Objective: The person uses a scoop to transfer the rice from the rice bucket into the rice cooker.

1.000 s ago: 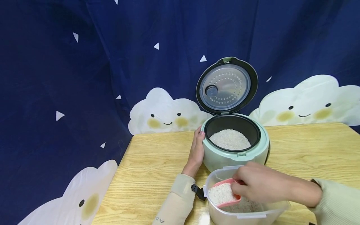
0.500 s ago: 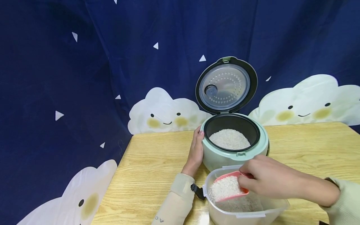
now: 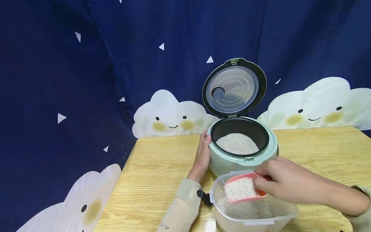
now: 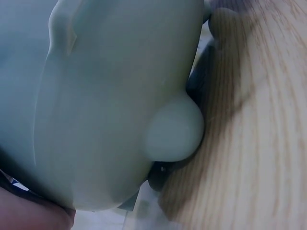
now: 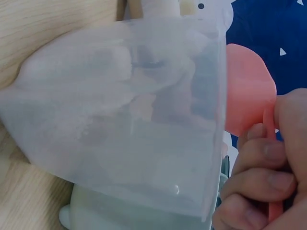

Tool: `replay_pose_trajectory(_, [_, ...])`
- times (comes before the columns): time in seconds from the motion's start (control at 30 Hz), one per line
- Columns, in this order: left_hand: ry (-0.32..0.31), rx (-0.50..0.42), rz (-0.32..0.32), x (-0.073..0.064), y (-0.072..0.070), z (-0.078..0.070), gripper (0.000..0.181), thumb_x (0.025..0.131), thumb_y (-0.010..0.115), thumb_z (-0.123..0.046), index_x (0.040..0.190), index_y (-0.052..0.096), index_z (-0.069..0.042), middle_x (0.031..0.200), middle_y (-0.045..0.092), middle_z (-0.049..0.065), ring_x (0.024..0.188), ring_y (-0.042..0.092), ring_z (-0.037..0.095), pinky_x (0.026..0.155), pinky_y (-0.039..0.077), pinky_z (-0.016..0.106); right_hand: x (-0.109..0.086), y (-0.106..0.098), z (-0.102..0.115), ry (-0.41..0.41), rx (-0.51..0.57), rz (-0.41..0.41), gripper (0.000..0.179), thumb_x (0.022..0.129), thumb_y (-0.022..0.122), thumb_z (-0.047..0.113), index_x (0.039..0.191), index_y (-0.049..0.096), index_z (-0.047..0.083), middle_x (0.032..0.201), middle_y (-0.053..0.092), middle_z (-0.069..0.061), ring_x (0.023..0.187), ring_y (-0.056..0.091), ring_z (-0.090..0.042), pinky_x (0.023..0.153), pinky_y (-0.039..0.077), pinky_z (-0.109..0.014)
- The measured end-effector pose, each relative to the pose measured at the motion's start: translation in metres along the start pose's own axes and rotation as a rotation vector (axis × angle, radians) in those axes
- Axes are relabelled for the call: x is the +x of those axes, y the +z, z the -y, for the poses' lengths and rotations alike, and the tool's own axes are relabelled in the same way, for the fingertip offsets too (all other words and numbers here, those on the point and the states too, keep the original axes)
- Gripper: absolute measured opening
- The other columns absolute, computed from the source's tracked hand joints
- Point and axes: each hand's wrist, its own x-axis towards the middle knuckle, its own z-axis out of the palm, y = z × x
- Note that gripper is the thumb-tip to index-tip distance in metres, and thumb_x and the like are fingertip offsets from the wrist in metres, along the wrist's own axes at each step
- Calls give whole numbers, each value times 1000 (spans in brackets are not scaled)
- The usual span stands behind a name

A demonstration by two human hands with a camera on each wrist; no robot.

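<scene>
My right hand (image 3: 290, 180) grips the handle of a pink scoop (image 5: 249, 91), fingers curled round it. White rice (image 3: 240, 189) fills the scoop, which is over the clear plastic bin (image 3: 258, 222) at bin-rim height. More rice lies in the bottom of that bin. My left hand (image 3: 203, 154) rests flat along the left side of a mint-green rice cooker (image 3: 229, 164), thumb near its rim. The cooker's lid (image 3: 234, 88) stands raised, and a mound of rice sits in its dark inner pot (image 3: 215, 129). In the left wrist view, the cooker's body (image 4: 110, 105) fills most of the picture.
The bin stands directly in front of the cooker on a wooden table (image 3: 162, 167). A dark blue curtain (image 3: 162, 19) with cloud faces hangs right behind the table. A black wrist strap (image 3: 204, 197) on the left sleeve is close beside the bin's left edge.
My right hand has lifted the loaded scoop up from inside the bin and moved it to the right. My left hand stays on the cooker.
</scene>
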Motion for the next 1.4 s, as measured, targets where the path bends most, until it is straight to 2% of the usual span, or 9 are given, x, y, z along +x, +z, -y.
replay_pose_trajectory(0.1, [-6, 6, 0, 0, 0, 0, 53, 108, 30, -40, 158, 36, -26, 164, 42, -2, 154, 37, 20, 131, 23, 47, -1, -2, -5, 37, 33, 25, 32, 94, 64, 20, 64, 56, 30, 57, 34, 17, 51, 33, 1, 48, 29, -19])
replay_pose_trajectory(0.2, [-10, 13, 2, 0, 0, 0, 54, 107, 30, -41, 158, 36, -26, 165, 41, -2, 154, 37, 20, 131, 23, 48, -2, -3, -10, 46, 47, 18, 33, 95, 63, 20, 64, 54, 28, 57, 33, 17, 51, 32, 1, 48, 27, -20])
replay_pose_trajectory(0.43, [-15, 42, 1, -1, 0, 0, 55, 107, 30, -42, 159, 35, -27, 165, 40, -3, 154, 36, 20, 131, 22, 49, -7, -13, -21, 43, 69, -48, 37, 97, 63, 18, 62, 53, 23, 58, 32, 17, 51, 27, 2, 46, 24, -21])
replay_pose_trajectory(0.53, [-12, 47, 0, -1, 0, 0, 55, 107, 29, -43, 160, 34, -26, 166, 40, -2, 155, 36, 22, 131, 22, 50, -6, -20, -23, 89, 65, -51, 36, 98, 63, 20, 62, 56, 21, 59, 35, 16, 51, 27, 1, 46, 24, -22])
replay_pose_trajectory(0.67, [-12, 38, 4, -1, 0, -1, 56, 107, 28, -43, 160, 34, -25, 166, 39, -1, 155, 35, 23, 131, 21, 51, -3, -31, -26, 195, 64, -29, 27, 100, 61, 22, 75, 70, 19, 61, 41, 11, 52, 31, -4, 46, 25, -23])
replay_pose_trajectory(0.73, [-16, 37, 8, -1, 0, -1, 56, 107, 28, -43, 160, 34, -24, 167, 38, 0, 156, 34, 23, 132, 20, 52, -2, -36, -29, 222, 53, -37, 27, 101, 60, 23, 76, 72, 19, 60, 38, 10, 51, 30, -5, 46, 25, -23])
replay_pose_trajectory(0.9, [-31, 45, 7, -1, 0, -1, 58, 107, 28, -43, 162, 32, -23, 168, 37, -2, 157, 33, 22, 132, 20, 51, 4, -48, -37, 222, 27, -84, 30, 102, 58, 23, 76, 71, 18, 59, 30, 10, 49, 25, -4, 45, 22, -23])
replay_pose_trajectory(1.2, [-13, 46, 3, 0, -2, 1, 57, 107, 29, -41, 161, 33, -24, 167, 38, -2, 156, 34, 21, 132, 21, 50, 21, -66, -49, 266, -5, -136, 28, 101, 57, 25, 86, 77, 14, 60, 33, 8, 50, 28, -6, 46, 21, -23])
replay_pose_trajectory(1.4, [-10, 39, 3, 0, -1, 1, 56, 107, 30, -42, 160, 34, -25, 167, 38, -2, 156, 34, 21, 132, 20, 50, 35, -77, -57, 289, -23, -150, 32, 102, 55, 29, 84, 76, 13, 59, 32, 8, 50, 28, -7, 46, 22, -24])
